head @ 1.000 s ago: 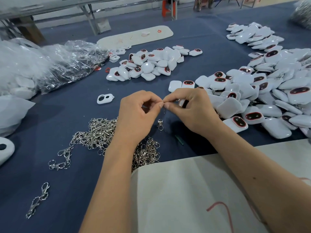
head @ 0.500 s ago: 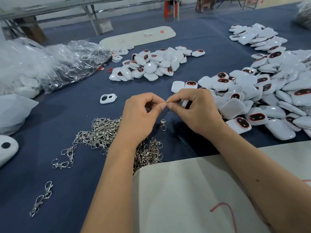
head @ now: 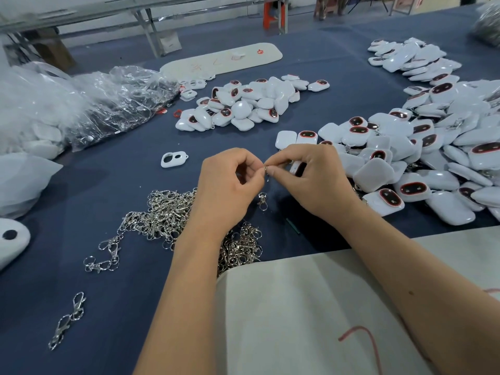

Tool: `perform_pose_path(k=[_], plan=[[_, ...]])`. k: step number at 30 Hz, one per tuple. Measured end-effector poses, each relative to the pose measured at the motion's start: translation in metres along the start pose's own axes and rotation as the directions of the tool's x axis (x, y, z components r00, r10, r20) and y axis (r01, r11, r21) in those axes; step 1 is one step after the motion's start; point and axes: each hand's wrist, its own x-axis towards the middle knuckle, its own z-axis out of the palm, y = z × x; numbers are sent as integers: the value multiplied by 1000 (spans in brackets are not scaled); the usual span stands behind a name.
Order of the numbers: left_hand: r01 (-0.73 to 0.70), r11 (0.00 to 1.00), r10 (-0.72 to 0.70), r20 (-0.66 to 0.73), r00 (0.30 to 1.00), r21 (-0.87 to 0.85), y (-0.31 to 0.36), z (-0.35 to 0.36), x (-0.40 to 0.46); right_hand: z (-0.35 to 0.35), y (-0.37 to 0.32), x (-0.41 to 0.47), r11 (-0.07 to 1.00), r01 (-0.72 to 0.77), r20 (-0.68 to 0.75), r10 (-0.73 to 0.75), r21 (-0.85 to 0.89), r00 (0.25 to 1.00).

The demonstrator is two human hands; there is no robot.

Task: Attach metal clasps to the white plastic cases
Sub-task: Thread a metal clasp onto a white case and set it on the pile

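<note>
My left hand and my right hand meet fingertip to fingertip above the blue cloth. Between them they pinch the ring of a metal clasp, whose hook dangles below the fingers. A white plastic case is tucked in my right palm, mostly hidden. A heap of loose silver clasps lies under my left wrist. A big pile of white cases with red-rimmed dark windows spreads to the right.
A second pile of cases sits further back. A lone white frame part lies left of my hands. Clear plastic bags fill the left side. Two linked clasps lie near left. A white sheet covers the near edge.
Both hands stay together on the clasp with only small finger movement. The view has shifted slightly, and the hanging hook sways a little.
</note>
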Motion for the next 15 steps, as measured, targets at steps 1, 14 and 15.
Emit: perform_pose_path(k=[1, 14, 15], plan=[[-7, 1000, 7, -7, 1000, -11, 1, 0, 0, -1, 1, 0, 999, -41, 17, 40, 34, 999], [-16, 995, 8, -82, 997, -96, 2, 3, -1, -4, -2, 0, 992, 62, -37, -58, 114, 998], [-15, 995, 7, -81, 997, -96, 1, 3, 0, -3, -2, 0, 991, 70, -37, -66, 111, 997]])
